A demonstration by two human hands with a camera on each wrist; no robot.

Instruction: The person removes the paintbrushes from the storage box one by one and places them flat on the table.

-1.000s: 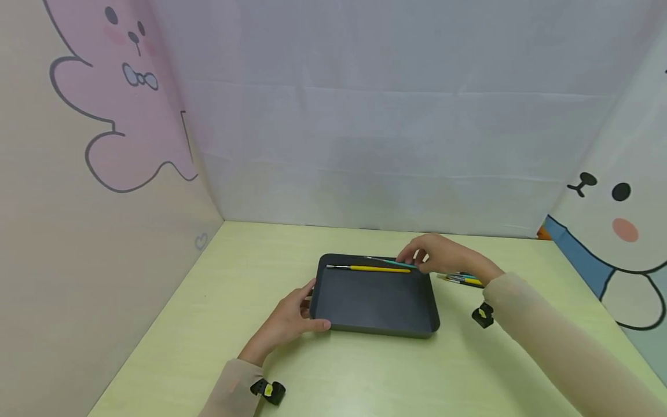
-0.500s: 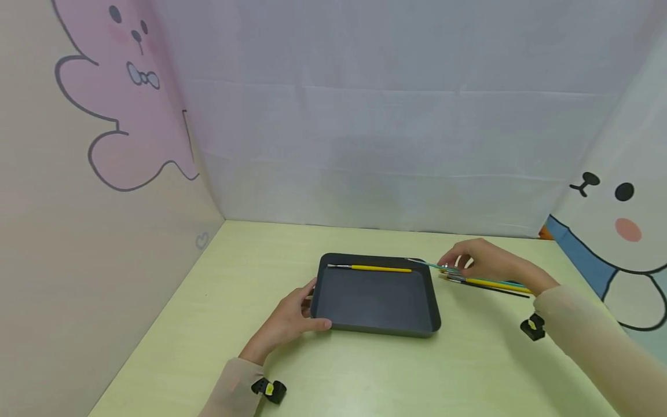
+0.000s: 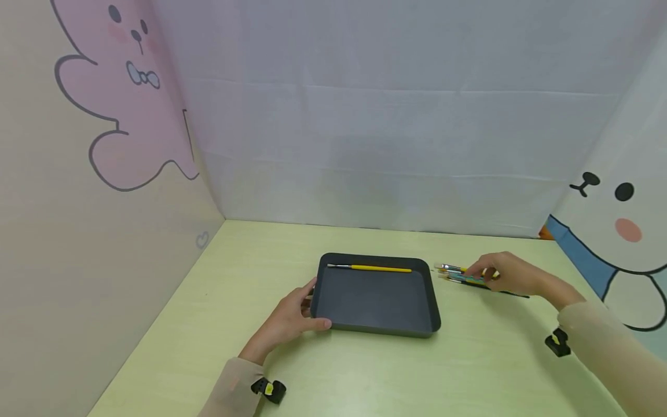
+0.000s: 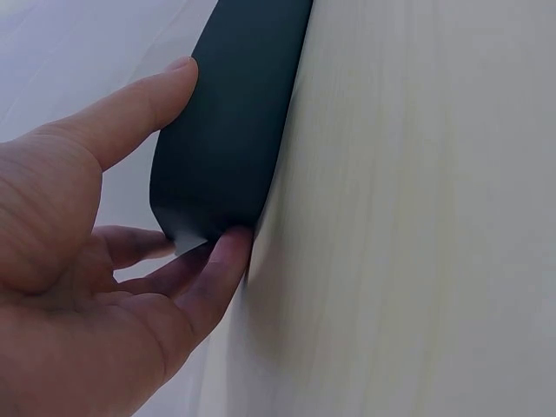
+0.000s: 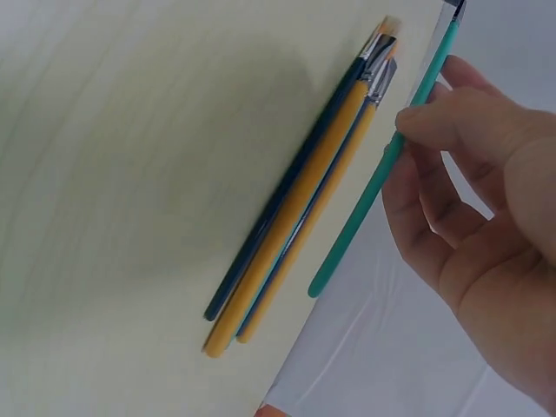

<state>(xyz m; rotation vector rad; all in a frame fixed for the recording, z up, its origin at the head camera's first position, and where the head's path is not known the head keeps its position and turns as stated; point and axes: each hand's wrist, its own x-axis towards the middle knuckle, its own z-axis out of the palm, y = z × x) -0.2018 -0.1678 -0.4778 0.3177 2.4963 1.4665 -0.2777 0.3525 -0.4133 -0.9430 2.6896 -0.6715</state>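
In the head view a dark grey baking tray lies on the table with a yellow-handled paintbrush along its far side. My left hand grips the tray's near left corner, thumb on the near wall and fingers around the left side. To the right of the tray, my right hand pinches a teal paintbrush between thumb and fingers. Beside it, the right wrist view has a bunch of paintbrushes with yellow and dark blue handles lying together. In the head view the hand covers part of that bunch.
The pale yellow table meets a white curtain at the back. Cartoon-printed panels stand at the left and right. Both sleeves carry a small black wrist device.
My right hand has moved right and nearer, carrying the teal paintbrush from over the tray's far right corner to the bunch. My left hand and the tray have stayed put.
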